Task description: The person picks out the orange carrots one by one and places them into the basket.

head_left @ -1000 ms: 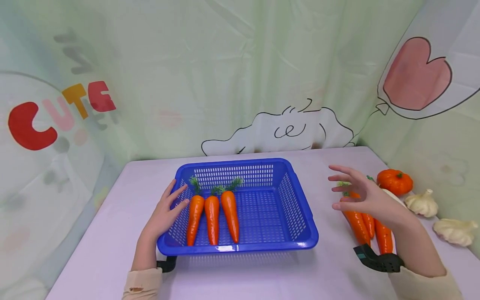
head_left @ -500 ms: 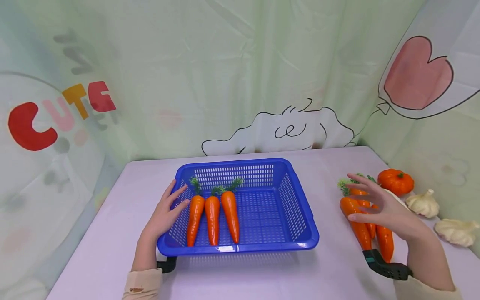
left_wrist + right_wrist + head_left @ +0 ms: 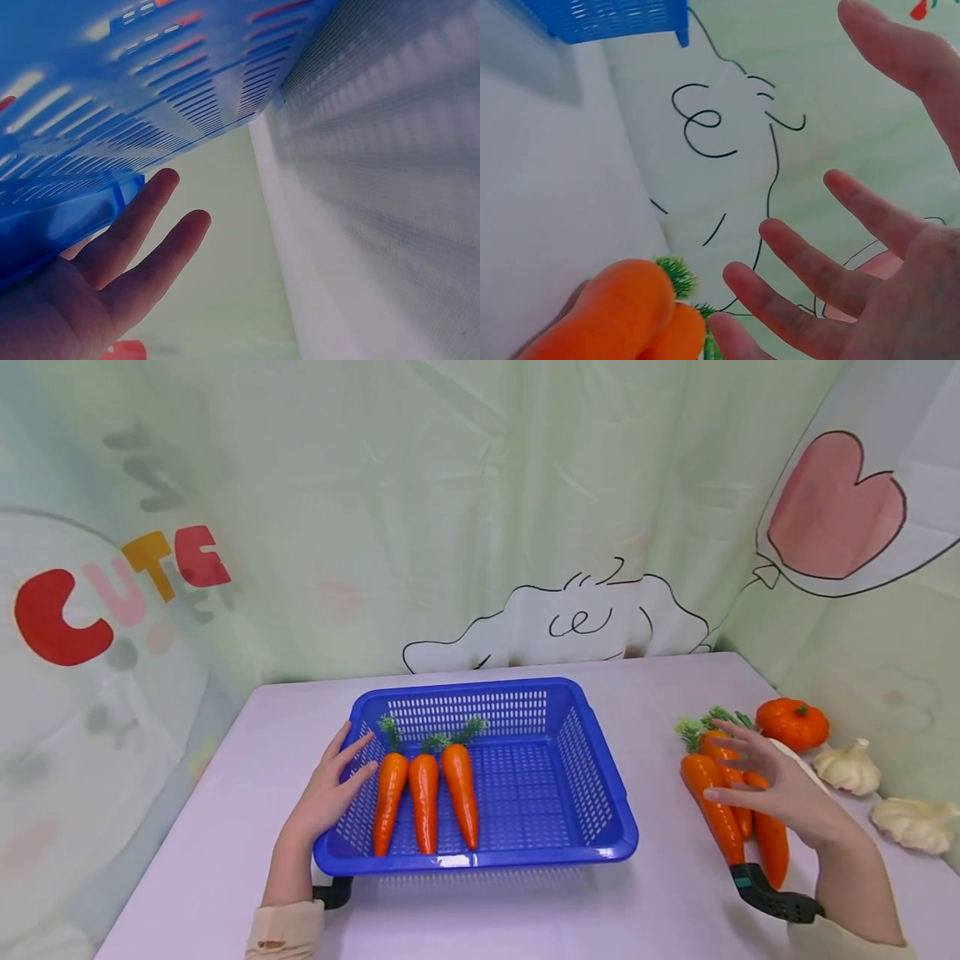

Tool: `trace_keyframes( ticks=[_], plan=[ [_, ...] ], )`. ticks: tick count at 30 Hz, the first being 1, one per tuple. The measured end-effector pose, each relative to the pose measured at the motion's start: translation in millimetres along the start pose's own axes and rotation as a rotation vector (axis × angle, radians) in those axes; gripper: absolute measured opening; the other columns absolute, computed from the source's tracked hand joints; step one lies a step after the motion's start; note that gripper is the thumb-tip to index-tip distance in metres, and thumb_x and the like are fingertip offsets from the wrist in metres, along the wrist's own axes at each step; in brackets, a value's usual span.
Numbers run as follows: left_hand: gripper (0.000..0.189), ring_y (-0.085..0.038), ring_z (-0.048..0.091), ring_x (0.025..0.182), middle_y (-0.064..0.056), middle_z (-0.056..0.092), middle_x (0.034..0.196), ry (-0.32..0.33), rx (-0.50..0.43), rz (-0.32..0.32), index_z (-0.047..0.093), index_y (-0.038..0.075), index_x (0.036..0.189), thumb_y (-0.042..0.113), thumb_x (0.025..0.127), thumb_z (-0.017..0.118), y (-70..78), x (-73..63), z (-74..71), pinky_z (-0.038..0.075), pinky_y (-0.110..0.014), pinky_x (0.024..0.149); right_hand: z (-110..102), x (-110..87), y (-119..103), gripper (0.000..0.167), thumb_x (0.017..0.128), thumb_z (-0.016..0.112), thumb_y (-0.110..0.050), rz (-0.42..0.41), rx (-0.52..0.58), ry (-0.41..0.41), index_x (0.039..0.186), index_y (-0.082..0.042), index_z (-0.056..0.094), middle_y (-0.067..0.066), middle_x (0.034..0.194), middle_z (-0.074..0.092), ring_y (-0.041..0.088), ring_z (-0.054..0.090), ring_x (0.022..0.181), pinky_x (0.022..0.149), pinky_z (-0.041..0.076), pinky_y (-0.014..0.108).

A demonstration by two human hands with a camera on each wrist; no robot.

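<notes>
Three orange carrots with green tops, one of them a carrot (image 3: 461,793) nearest the middle, lie in the left half of a blue perforated basket (image 3: 525,857). My left hand (image 3: 327,793) is at the basket's left rim with fingers loosely extended, some reaching over the rim. In the left wrist view, two straight fingers (image 3: 154,277) show outside the slotted wall. To the right, my right hand (image 3: 783,793) hovers with fingers spread beside and over a group of carrots (image 3: 708,797), partly hiding them. The right wrist view shows nothing between its fingers.
A small orange pumpkin (image 3: 792,724), a garlic bulb (image 3: 849,767) and a second garlic bulb (image 3: 915,824) lie along the right side. A white item behind the right hand is mostly hidden. A printed curtain (image 3: 450,527) hangs behind the white table (image 3: 210,852).
My right hand has moved right and down over the carrots at the right, exposing more of their green tops. My left hand and the basket stay essentially in place.
</notes>
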State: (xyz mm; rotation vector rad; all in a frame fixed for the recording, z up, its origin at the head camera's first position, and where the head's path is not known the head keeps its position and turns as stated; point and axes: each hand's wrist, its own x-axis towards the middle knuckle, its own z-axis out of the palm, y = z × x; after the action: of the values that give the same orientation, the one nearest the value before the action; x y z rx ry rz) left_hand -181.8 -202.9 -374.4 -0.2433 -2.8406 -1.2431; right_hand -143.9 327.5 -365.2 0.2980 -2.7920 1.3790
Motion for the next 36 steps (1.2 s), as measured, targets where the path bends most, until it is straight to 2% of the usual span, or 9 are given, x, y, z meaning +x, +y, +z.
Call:
trace_keyframes(
  ticks=[2, 4, 6, 15, 20, 25, 32, 36],
  plan=[
    [0.054, -0.04, 0.012, 0.136, -0.011, 0.007, 0.153, 0.0, -0.001, 0.003, 0.038, 0.013, 0.14, 0.034, 0.092, 0.051, 0.3, 0.6, 1.0, 0.017, -0.064, 0.098, 0.8, -0.8, 2.6, 0.078, 0.085, 0.064, -0.018, 0.036, 0.0, -0.006, 0.147, -0.015, 0.018, 0.023, 0.136, 0.034, 0.03, 0.041, 0.116, 0.079, 0.041, 0.063],
    [0.054, -0.04, 0.012, 0.136, -0.011, 0.007, 0.153, 0.0, -0.002, 0.008, 0.039, 0.014, 0.14, 0.035, 0.092, 0.051, 0.6, 1.0, 1.7, 0.018, -0.064, 0.098, 2.2, -1.9, 5.5, 0.079, 0.085, 0.064, -0.019, 0.059, -0.001, -0.01, 0.147, -0.013, 0.016, 0.03, 0.135, 0.031, 0.048, 0.035, 0.114, 0.078, 0.041, 0.064],
    [0.054, -0.04, 0.012, 0.136, -0.01, 0.007, 0.153, -0.001, -0.003, 0.01, 0.039, 0.014, 0.14, 0.036, 0.092, 0.051, 0.4, 1.1, 2.0, 0.018, -0.064, 0.097, 4.0, -2.9, 9.2, 0.08, 0.084, 0.065, -0.019, 0.071, -0.005, -0.006, 0.147, -0.011, 0.016, 0.033, 0.134, 0.03, 0.052, 0.034, 0.114, 0.077, 0.042, 0.064],
    [0.054, -0.04, 0.012, 0.136, -0.01, 0.007, 0.153, 0.01, 0.009, 0.004, 0.039, 0.013, 0.14, 0.035, 0.092, 0.051, -2.1, -1.3, -1.2, 0.018, -0.065, 0.097, 15.3, -3.8, 22.4, 0.079, 0.086, 0.063, -0.018, 0.102, 0.027, -0.044, 0.145, -0.005, 0.014, 0.035, 0.133, 0.028, 0.053, 0.032, 0.113, 0.077, 0.042, 0.064],
    [0.055, -0.041, 0.012, 0.135, -0.012, 0.007, 0.152, 0.006, 0.012, 0.01, 0.039, 0.013, 0.14, 0.035, 0.092, 0.051, -0.7, -0.4, -2.1, 0.017, -0.064, 0.097, 19.6, -2.9, 23.8, 0.084, 0.085, 0.064, -0.026, 0.183, -0.003, -0.062, 0.145, -0.004, 0.01, 0.033, 0.135, 0.026, 0.052, 0.029, 0.117, 0.08, 0.039, 0.065],
    [0.054, -0.041, 0.012, 0.135, -0.012, 0.007, 0.152, 0.003, 0.014, 0.006, 0.038, 0.013, 0.14, 0.035, 0.092, 0.051, -0.8, -0.3, -1.5, 0.017, -0.064, 0.097, 22.4, -1.8, 22.8, 0.086, 0.084, 0.065, -0.029, 0.213, 0.0, -0.093, 0.146, -0.005, 0.011, 0.033, 0.137, 0.024, 0.051, 0.028, 0.119, 0.081, 0.037, 0.065],
    [0.054, -0.041, 0.012, 0.135, -0.011, 0.007, 0.152, 0.004, 0.009, 0.009, 0.039, 0.014, 0.14, 0.035, 0.092, 0.051, -2.1, 0.1, -0.9, 0.017, -0.064, 0.097, 26.7, 0.4, 21.0, 0.084, 0.083, 0.065, -0.032, 0.251, 0.001, -0.12, 0.146, -0.008, 0.014, 0.034, 0.136, 0.025, 0.051, 0.03, 0.117, 0.077, 0.045, 0.057],
    [0.054, -0.04, 0.011, 0.136, -0.011, 0.007, 0.153, 0.003, 0.003, 0.006, 0.039, 0.014, 0.14, 0.035, 0.092, 0.051, -1.9, 0.1, -0.8, 0.017, -0.064, 0.097, 30.8, 3.0, 20.4, 0.084, 0.083, 0.066, -0.033, 0.247, -0.009, -0.128, 0.146, -0.01, 0.016, 0.034, 0.135, 0.026, 0.052, 0.03, 0.117, 0.078, 0.043, 0.06]
  ],
)
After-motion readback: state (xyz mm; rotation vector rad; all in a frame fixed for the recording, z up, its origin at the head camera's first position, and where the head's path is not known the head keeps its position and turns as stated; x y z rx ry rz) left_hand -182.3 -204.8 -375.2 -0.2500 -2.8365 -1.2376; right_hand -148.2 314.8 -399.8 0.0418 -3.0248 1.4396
